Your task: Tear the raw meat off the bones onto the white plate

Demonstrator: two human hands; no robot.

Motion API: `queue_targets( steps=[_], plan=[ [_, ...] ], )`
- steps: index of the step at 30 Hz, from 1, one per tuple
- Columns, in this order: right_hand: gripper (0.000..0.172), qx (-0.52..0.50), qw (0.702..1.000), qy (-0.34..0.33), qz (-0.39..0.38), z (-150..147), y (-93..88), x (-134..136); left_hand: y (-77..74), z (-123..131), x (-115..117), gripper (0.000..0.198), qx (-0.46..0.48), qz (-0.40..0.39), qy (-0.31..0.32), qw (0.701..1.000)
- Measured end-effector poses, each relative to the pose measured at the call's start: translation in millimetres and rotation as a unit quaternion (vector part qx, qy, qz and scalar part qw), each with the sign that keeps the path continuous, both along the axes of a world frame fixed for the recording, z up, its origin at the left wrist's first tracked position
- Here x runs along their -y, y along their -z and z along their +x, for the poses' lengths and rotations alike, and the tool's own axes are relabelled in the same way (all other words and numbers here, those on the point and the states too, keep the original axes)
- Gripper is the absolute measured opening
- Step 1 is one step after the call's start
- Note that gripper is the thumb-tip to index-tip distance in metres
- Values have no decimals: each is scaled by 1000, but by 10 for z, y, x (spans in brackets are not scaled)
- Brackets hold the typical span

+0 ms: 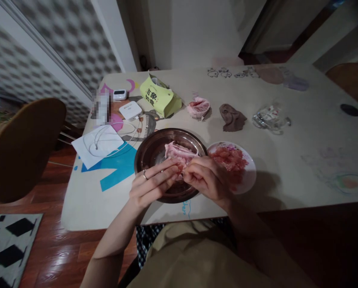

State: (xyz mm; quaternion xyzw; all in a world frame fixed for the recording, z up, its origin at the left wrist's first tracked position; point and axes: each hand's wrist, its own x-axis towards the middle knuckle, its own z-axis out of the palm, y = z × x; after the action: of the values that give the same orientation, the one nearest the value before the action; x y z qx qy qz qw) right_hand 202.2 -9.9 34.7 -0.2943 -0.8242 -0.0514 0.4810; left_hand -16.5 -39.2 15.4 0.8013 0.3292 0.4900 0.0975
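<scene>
Over a round metal bowl point(143, 148), my left hand point(155, 180), with a ring on one finger, holds a pink piece of pomelo point(180, 163) at its fingertips. My right hand point(207, 178) is closed in a pinch against the same piece; its fingertips partly cover it. Pale pink pomelo peel point(182, 151) lies in the bowl just behind my fingers. Right of the bowl, partly behind my right hand, a white flowered plate point(249, 180) bears a heap of peeled red pomelo flesh point(230, 162).
Farther back lie a pomelo portion in its rind point(198, 108), a crumpled brown cloth point(232, 117) and clear crumpled plastic point(271, 118). At the left are a yellow-green bag point(161, 98), white devices point(131, 110) and a cable over white paper point(97, 146). A chair point(25, 150) stands left of the table.
</scene>
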Motion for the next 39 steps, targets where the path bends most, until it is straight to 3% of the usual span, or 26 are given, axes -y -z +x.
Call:
queue_targets(
  steps=[6,12,18,27,34,39],
  plan=[
    [13,-3,1000,15,-9,3,-39,34,58,111,-210,36,77,138,3,987],
    [12,-16,1000,26,-3,-38,10,-8,25,232,-287,25,137,126,-33,982],
    [22,-27,999,29,5,-15,40,-47,-21,252,-306,26,122,135,-17,983],
    [14,-15,999,44,6,-28,18,-77,12,224,-309,30,131,124,-14,984],
    [17,-14,998,44,51,-65,76,-83,35,205,-330,18,151,121,-75,978],
    [39,15,997,40,58,-51,170,-27,39,221,-348,19,174,134,-69,973]
  ],
)
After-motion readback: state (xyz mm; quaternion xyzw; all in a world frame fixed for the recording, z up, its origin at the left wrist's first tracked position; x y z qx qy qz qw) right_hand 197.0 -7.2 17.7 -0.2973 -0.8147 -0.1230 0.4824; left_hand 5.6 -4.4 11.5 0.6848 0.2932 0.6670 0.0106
